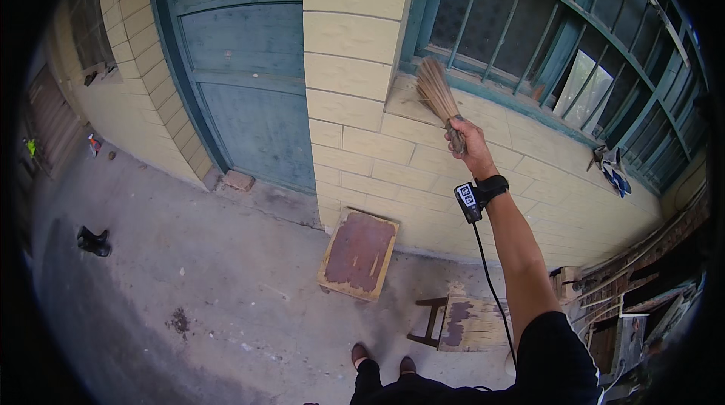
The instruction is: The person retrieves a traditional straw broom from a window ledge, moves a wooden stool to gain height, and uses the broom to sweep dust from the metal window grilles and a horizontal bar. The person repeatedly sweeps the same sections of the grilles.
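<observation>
My right hand [470,144] is closed around the bound handle of a short straw hand broom [436,87]. The arm reaches forward, and the broom's bristles point up and to the left, at the left end of the tiled window sill [412,100]. Behind the bristles stands a blue-green window frame with metal bars [495,36]. A black strap with a small device [470,201] sits on my right wrist, and a cable runs down from it. My left hand is out of view.
A worn low wooden table [361,255] stands by the wall, with a wooden stool [470,323] near my feet. Gloves [613,171] lie on the sill's right end. A brick [239,180] rests before the blue door [249,93]. Black boots [94,242] are on the concrete floor.
</observation>
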The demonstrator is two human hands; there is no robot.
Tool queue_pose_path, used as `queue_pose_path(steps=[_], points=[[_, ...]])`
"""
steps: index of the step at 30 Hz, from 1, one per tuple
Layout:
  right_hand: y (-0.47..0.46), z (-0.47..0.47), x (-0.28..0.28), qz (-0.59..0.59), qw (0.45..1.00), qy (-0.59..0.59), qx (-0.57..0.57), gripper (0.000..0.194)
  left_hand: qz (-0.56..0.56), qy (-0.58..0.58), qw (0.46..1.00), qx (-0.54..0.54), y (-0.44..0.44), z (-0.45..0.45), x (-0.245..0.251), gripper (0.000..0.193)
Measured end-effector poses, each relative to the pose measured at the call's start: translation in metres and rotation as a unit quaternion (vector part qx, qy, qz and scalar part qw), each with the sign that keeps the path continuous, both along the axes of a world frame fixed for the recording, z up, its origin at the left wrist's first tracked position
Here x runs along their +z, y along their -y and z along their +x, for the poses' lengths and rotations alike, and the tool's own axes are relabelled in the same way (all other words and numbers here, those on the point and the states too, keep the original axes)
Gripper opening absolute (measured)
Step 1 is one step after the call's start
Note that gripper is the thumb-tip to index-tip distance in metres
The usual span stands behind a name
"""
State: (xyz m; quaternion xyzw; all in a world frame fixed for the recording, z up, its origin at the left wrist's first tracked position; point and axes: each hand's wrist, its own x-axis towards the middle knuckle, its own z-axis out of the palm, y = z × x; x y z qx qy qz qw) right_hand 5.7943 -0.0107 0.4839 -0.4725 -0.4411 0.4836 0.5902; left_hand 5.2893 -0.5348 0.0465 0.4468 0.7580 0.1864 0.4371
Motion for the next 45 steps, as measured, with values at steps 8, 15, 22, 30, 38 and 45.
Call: queue_pose_path(steps=[8,15,22,30,38,45], points=[[0.076,0.122,-0.004,0.029,0.942,0.006,-0.334,0.029,0.003,0.007,1.0,0.011,0.01,-0.004,-0.004,0.023],[0.099,0.243,-0.008,0.014,0.861,0.028,-0.507,0.027,0.024,-0.044,0.995,-0.087,0.041,-0.01,0.013,0.023],[0.056,0.228,0.003,-0.061,0.905,0.087,-0.413,0.03,0.101,0.029,0.994,0.007,-0.001,0.016,0.047,0.025],[0.038,0.14,0.005,-0.023,0.996,0.048,-0.067,0.038,0.172,0.033,0.981,-0.08,-0.032,0.014,0.048,0.038],[0.142,0.127,-0.022,0.027,0.981,-0.049,-0.185,0.037,0.017,-0.068,0.995,-0.065,-0.051,0.006,0.007,0.032],[0.32,0.074,-0.108,-0.072,0.963,-0.018,-0.257,0.04,-0.151,-0.006,0.983,-0.103,-0.072,-0.021,-0.014,0.021]])
